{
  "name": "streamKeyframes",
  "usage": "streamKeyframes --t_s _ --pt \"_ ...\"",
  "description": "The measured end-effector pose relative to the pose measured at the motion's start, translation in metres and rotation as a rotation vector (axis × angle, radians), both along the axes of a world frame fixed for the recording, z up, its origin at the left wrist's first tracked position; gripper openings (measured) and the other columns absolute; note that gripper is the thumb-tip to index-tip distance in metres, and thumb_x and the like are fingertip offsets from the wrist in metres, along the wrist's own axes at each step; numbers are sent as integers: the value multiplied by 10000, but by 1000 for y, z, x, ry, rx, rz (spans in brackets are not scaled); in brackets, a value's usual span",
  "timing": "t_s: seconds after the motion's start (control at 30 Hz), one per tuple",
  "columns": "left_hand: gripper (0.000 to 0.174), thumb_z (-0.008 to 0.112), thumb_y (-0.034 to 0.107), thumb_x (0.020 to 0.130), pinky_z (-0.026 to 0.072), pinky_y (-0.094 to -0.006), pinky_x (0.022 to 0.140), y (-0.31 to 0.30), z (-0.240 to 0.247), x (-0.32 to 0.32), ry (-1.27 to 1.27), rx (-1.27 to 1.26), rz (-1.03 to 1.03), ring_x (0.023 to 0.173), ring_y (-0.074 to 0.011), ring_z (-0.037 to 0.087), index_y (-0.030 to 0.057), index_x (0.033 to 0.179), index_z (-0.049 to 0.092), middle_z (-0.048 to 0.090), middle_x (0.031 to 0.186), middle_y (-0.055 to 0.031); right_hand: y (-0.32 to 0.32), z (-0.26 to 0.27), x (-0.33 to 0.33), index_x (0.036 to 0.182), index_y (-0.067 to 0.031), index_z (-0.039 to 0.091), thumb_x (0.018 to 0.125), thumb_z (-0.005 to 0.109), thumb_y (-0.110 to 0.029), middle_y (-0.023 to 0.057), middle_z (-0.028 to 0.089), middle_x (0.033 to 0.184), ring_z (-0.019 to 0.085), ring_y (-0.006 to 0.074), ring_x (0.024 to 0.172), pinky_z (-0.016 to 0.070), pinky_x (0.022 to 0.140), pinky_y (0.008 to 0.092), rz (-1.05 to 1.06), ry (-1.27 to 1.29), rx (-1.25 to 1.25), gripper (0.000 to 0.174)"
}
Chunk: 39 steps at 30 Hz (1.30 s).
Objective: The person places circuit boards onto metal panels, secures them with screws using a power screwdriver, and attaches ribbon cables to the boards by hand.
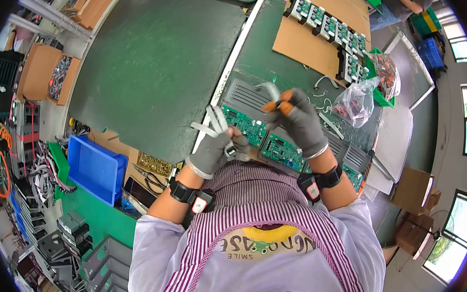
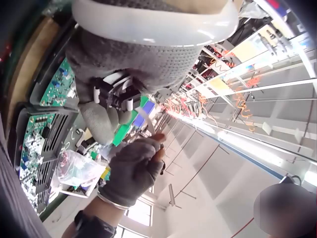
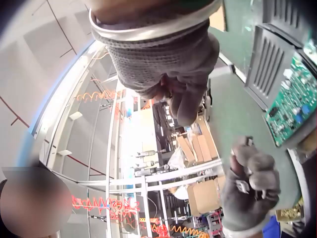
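Note:
My gloved left hand point(image 1: 219, 150) grips several white flat strips point(image 1: 213, 121) that stick up past its thumb. In the left wrist view, small black clip-like pieces point(image 2: 119, 91) with white ends sit in that palm. My gloved right hand point(image 1: 296, 123), with orange fingertips, is raised to the right over the circuit boards, its fingers curled. Another white strip point(image 1: 271, 90), blurred, stands out from those fingertips. Below the hands lie green circuit boards point(image 1: 282, 151) in dark ribbed housings point(image 1: 248, 99). In the right wrist view, the left hand point(image 3: 251, 183) is curled with small pieces showing between its fingers.
A loose group of white strips point(image 1: 324, 104) lies beside a clear plastic bag point(image 1: 356, 103). Behind it, cardboard point(image 1: 296, 44) carries a row of board modules point(image 1: 330, 27). At the left are a blue bin point(image 1: 94, 168), scissors point(image 1: 155, 182) and a box of brass-coloured parts point(image 1: 154, 164).

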<state>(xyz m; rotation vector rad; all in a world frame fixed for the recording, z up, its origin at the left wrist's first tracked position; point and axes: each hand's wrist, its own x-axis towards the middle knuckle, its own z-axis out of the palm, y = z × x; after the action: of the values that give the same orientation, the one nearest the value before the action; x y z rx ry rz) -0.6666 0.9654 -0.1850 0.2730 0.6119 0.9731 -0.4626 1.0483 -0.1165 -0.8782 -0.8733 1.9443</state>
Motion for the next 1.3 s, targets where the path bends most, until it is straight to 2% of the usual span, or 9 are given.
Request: streamKeyframes --t_s 0.1,0.3,0.43,0.5,0.7,0.87,1.0,1.13,1.3 --pt "308 410 347 917 520 -311 584 -3 1 -12 126 -138 145 731 -226 606 55 960 500 600 860 -104 26 -12 14 1009 -26 496 805 529 -71 138 614 870 608 143 683 507 569 265 -3 -425 206 212" --pt "365 368 389 929 414 -224 449 -2 -8 -49 457 -142 287 587 -140 531 49 959 499 555 741 -56 24 -53 -32 1034 -104 545 777 567 -184 110 621 833 616 272 743 483 648 376 329 -1088 648 271" --pt "226 415 224 925 491 -289 532 9 -15 -49 174 -247 504 658 -203 568 19 931 508 559 799 -104 19 -79 -62 1001 -130 560 776 566 -267 145 611 844 595 334 807 469 700 426 437 -1264 554 263" --pt "214 453 214 909 479 -317 720 11 -11 -51 101 -294 508 768 -211 550 10 953 502 549 855 -103 21 -92 -68 992 -124 557 779 562 -282 151 611 849 599 328 814 471 696 428 541 -1337 644 266" --pt "239 446 232 913 502 -302 683 11 -18 -57 25 -215 456 797 -234 580 13 990 501 568 860 -129 11 -118 -67 896 -134 578 767 538 -244 95 609 770 596 292 717 471 636 415 421 -1324 860 174" --pt "313 479 338 894 304 -191 351 15 -15 -60 109 -195 352 476 -114 423 35 973 481 479 623 -51 4 -110 -71 874 -135 600 763 552 -246 79 612 764 599 275 704 475 627 389 332 -1341 882 164" --pt "289 459 314 906 304 -196 359 19 -18 -59 173 -231 372 482 -114 424 31 956 491 490 654 -58 11 -117 -59 951 -145 631 760 564 -244 93 629 825 599 280 778 478 695 377 340 -1167 911 225" --pt "287 439 273 913 402 -237 508 18 -22 -58 235 -171 358 622 -132 494 27 1005 554 531 745 -58 20 -99 -66 988 -114 621 747 574 -219 115 631 910 600 274 848 468 755 345 475 -1337 603 267" --pt "227 434 186 913 389 -178 475 20 -18 -57 257 -164 332 603 -83 481 26 1018 555 529 724 -22 29 -116 -68 1001 -80 609 737 579 -199 138 627 939 607 258 866 458 773 319 488 -1198 293 291"
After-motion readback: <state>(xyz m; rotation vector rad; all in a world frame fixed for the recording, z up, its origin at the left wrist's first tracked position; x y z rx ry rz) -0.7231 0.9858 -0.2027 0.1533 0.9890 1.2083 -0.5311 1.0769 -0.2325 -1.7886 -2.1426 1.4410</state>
